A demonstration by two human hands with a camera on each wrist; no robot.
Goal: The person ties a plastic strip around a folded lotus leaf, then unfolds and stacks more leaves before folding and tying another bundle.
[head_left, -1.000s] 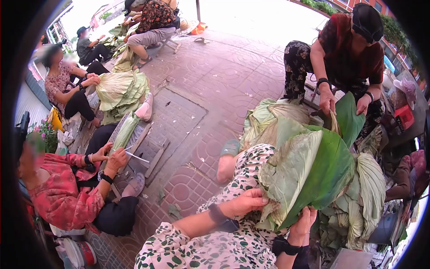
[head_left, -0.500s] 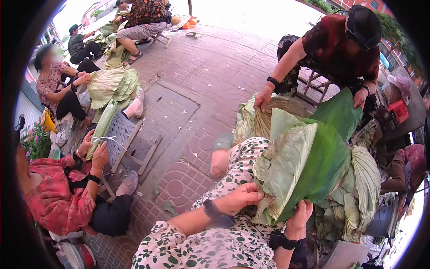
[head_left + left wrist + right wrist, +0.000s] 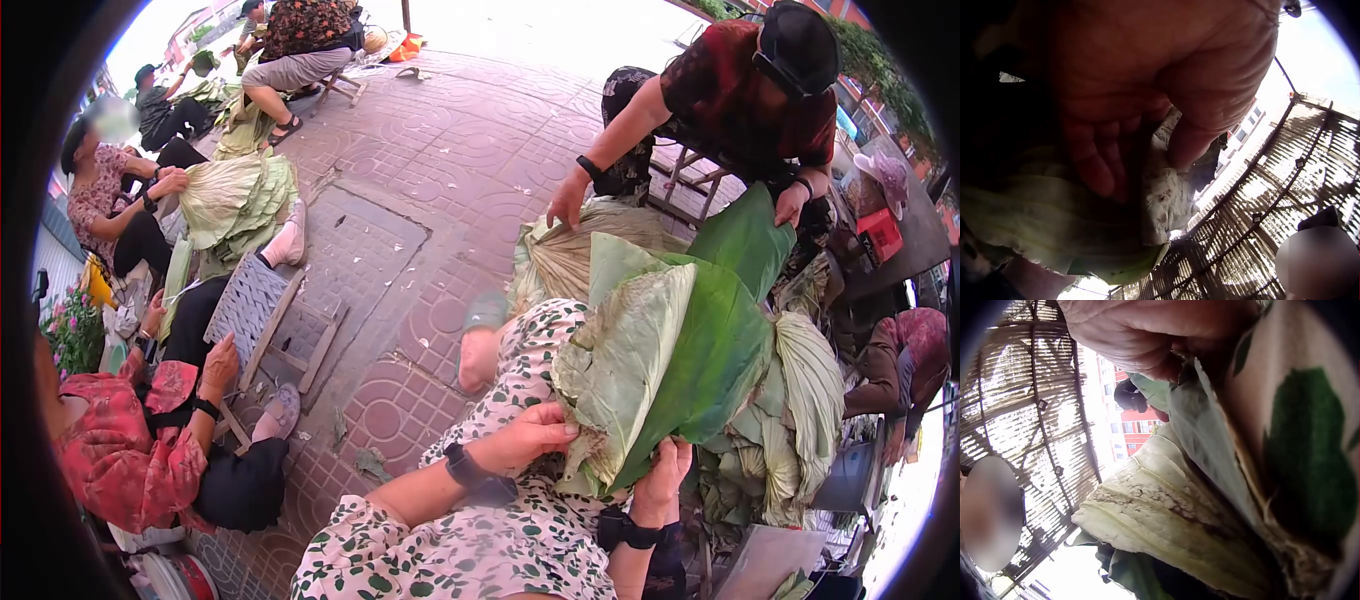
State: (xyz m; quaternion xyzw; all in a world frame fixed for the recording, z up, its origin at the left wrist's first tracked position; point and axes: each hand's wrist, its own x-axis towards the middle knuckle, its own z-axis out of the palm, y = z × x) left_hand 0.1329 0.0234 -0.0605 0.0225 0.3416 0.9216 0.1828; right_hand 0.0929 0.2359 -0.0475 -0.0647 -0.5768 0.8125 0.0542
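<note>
On the lap lies a stack of large lotus leaves, with a pale dry leaf (image 3: pixel 630 350) over a bright green leaf (image 3: pixel 715 350). My left hand (image 3: pixel 530 437) pinches the near left edge of the pale leaf between thumb and fingers. In the left wrist view, the thumb of that left hand (image 3: pixel 1204 81) presses on a crumpled leaf edge (image 3: pixel 1166 194). Lower right, my right hand (image 3: pixel 662 482) pinches the near edge of the green leaf. The right wrist view shows the right hand (image 3: pixel 1166 331) above a folded, brown-spotted leaf (image 3: pixel 1160 506); its fingertips are mostly hidden.
Opposite sits a person (image 3: pixel 760 110), one hand on another green leaf (image 3: pixel 745 240), the other over a dry leaf heap (image 3: pixel 560 255). More dry leaves (image 3: pixel 805 390) are piled at right. At left, a person in red (image 3: pixel 130 450) sits by a woven stool (image 3: pixel 255 300).
The scene shifts slightly left in the head view, while both my hands keep their grip. The person opposite moves one hand left onto the dry heap. The person in red parts their hands.
</note>
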